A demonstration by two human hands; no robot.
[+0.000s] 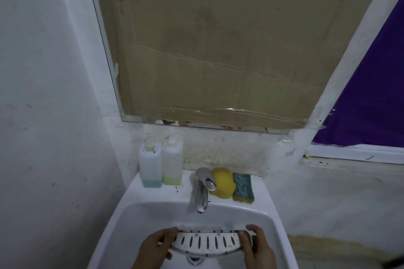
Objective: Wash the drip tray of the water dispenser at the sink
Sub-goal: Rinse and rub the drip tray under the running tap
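The white drip tray [206,241], with dark slots across its top and a chrome front rim, is held level over the basin of the white sink [122,223]. My left hand [153,249] grips its left end and my right hand [258,249] grips its right end. The chrome tap [202,190] stands behind the tray, and no water is visible from its spout. The drain [193,259] shows just below the tray's front rim.
Two pump bottles stand at the sink's back left, one with blue liquid [150,165] and one with yellow-green liquid [172,159]. A yellow sponge [223,182] and a green-topped scouring sponge [243,188] lie right of the tap. A cardboard-covered mirror [207,50] hangs above.
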